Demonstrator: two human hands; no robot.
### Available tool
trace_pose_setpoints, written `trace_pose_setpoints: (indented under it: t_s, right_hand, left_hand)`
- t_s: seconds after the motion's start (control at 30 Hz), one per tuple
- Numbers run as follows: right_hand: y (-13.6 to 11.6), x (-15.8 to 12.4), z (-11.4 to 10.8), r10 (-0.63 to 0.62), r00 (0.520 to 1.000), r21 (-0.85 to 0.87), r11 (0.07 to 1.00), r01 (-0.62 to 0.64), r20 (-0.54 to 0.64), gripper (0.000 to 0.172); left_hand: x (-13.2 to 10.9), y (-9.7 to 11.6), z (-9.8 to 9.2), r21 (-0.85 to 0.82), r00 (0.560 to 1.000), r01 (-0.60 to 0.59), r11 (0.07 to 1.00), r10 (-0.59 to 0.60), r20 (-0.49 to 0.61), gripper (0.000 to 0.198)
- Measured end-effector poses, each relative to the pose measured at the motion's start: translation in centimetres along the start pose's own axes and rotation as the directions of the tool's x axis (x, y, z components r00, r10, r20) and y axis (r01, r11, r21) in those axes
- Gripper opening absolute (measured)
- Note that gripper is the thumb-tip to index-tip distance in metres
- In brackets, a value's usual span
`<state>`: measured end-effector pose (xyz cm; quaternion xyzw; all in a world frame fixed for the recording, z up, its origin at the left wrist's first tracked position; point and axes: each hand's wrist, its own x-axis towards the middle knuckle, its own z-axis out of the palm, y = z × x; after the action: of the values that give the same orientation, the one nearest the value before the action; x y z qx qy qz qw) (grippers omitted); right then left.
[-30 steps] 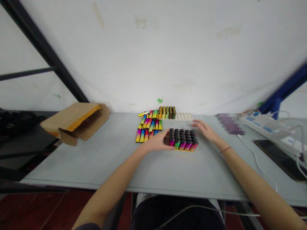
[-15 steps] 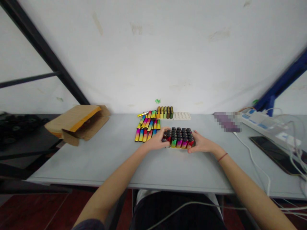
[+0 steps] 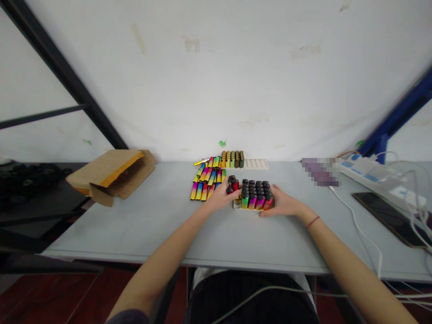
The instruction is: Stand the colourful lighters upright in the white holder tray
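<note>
A block of lighters point(image 3: 257, 194) with black tops and shiny coloured bodies stands upright in rows in front of me. My left hand point(image 3: 222, 197) is closed around a few red lighters point(image 3: 233, 185), raised and tilted at the block's left side. Below them a clear and gold piece point(image 3: 237, 201) shows at the block's left end. My right hand point(image 3: 282, 202) grips the right side of the block, thumb at the front and fingers behind. Rainbow-coloured shiny pieces point(image 3: 204, 191), like lighter bodies, lie in rows left of my left hand.
At the wall stand gold and green upright pieces point(image 3: 232, 159), beside a white tray with holes point(image 3: 256, 164). An open cardboard box point(image 3: 111, 168) lies at the left. On the right are a power strip point(image 3: 367, 173), white cables point(image 3: 357, 229) and a dark phone point(image 3: 384, 216).
My left hand has lifted a few red lighters at the block's left end and shifted slightly left with them. My right hand stays at the block's right side.
</note>
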<state>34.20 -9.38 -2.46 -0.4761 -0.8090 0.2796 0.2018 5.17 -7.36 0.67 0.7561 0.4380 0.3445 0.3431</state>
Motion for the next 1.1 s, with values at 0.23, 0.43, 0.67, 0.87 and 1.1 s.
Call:
trace_pose_setpoints:
  t_s: [0.23, 0.43, 0.67, 0.87, 1.1]
  right_hand:
    - [-0.1, 0.0, -0.1, -0.004, 1.000, 0.011, 1.000, 0.004, 0.005, 0.103]
    - [-0.4, 0.0, -0.3, 0.005, 0.999, 0.008, 1.000, -0.006, 0.035, 0.105]
    - [0.0, 0.1, -0.1, -0.020, 1.000, 0.036, 0.999, 0.019, 0.020, 0.104]
    - [-0.2, 0.1, -0.1, 0.004, 0.999, 0.028, 1.000, -0.005, 0.045, 0.107]
    - [-0.2, 0.0, -0.3, 0.008, 0.999, 0.017, 1.000, -0.009, 0.048, 0.105]
  left_hand:
    - [-0.4, 0.3, 0.5, 0.001, 0.996, 0.025, 1.000, -0.025, -0.082, 0.027]
    - [0.7, 0.8, 0.6, -0.320, 0.939, -0.032, 0.947, -0.082, -0.335, 0.020]
    - [3.9, 0.2, -5.6, -0.887, 0.701, 0.085, 0.453, -0.660, -0.270, 0.014]
    - [3.1, -1.9, -11.6, -0.960, 0.626, 0.151, 0.235, -0.774, -0.091, 0.022]
    - [0.9, -2.8, -11.7, -0.427, 0.669, 0.559, 0.711, -0.691, -0.275, 0.017]
